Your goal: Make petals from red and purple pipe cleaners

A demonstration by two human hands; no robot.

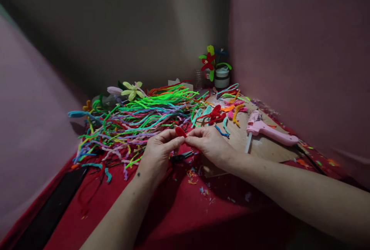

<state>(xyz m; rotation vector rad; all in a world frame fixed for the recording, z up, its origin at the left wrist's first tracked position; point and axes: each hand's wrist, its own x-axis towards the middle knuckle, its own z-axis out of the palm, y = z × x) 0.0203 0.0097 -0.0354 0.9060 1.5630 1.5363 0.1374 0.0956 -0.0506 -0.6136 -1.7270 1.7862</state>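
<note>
Between my two hands is a short red pipe cleaner (180, 131), bent into a narrow petal-like loop. My left hand (160, 148) pinches it from the left with thumb and forefinger. From the other side my right hand (212, 146) pinches its lower end, so the fingertips of both hands nearly meet. Under the hands, dark-handled pliers or cutters (182, 156) lie on the red cloth, partly hidden. Just beyond my right hand rests a red pipe-cleaner flower piece (216, 115).
A wide heap of coloured pipe cleaners (156, 107) spreads behind and left. A pink glue gun (271, 131) lies on a brown board (274, 153) at right, its cord trailing right. Finished flowers (208, 62) stand by a lidded jar (222, 77) at the back. Scraps dot the red cloth (185, 211).
</note>
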